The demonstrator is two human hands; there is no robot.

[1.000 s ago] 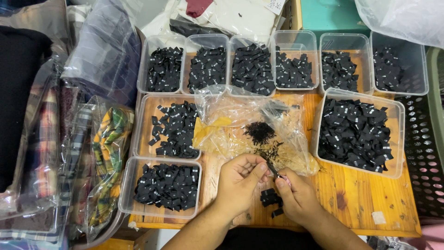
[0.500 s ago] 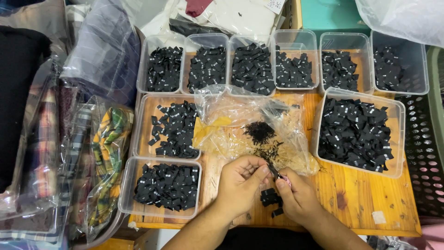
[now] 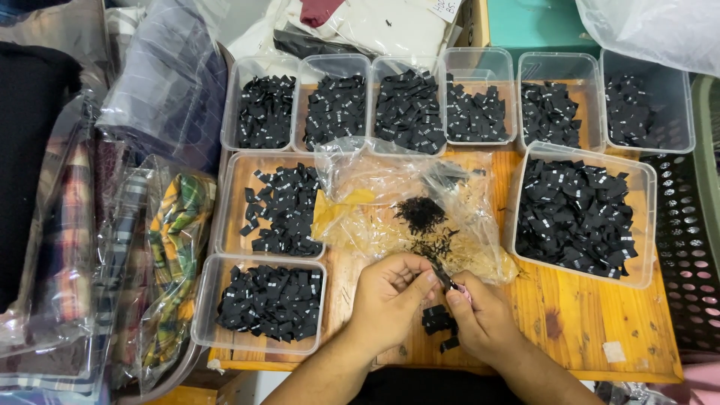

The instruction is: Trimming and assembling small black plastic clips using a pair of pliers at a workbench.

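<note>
Both hands met low over the wooden tabletop (image 3: pixel 585 315). The left hand (image 3: pixel 386 296) and right hand (image 3: pixel 480 315) curled inward, each grip pinched together on one small black label (image 3: pixel 444 279), a narrow dark folded strip held just above a few loose labels (image 3: pixel 439 324).

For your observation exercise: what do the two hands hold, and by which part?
Both hands pinch one small black fabric label between fingertips, each at one end.

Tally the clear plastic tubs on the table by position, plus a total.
Back row tubs: 6
Left column tubs: 2
Large right tub: 1
Total: 9
All hold small black labels. Both hands, left hand and right hand, pinch one black label between them.
</note>
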